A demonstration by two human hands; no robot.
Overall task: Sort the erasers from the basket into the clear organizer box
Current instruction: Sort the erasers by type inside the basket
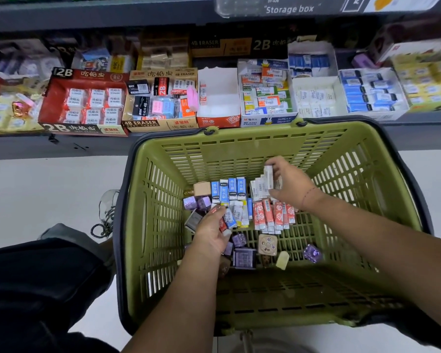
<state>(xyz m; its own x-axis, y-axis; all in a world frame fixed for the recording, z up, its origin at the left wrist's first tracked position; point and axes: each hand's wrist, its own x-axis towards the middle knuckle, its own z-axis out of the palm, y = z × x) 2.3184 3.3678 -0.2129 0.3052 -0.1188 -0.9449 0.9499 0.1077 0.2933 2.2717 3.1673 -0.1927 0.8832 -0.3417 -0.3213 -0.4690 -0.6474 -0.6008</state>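
Observation:
A green plastic basket [239, 146] stands on the floor below me, with several erasers on its bottom: blue-sleeved ones [229, 188], red-and-white ones [273, 215], purple ones [243, 257] and white ones [259, 187]. My right hand [290, 184] is inside the basket and pinches a white eraser [268, 175] lifted above the white row. My left hand [211, 233] is lower left in the basket, its fingers curled round a red-and-white eraser [223, 225] beside a blue one. The clear organizer box is not visible.
A low shelf [61, 146] behind the basket carries open cardboard display boxes of erasers, among them a red 2B box [84, 103], a 4B box [161, 98] and a nearly bare white-orange box [218, 98]. My dark trouser leg [36, 289] and shoe are at the left.

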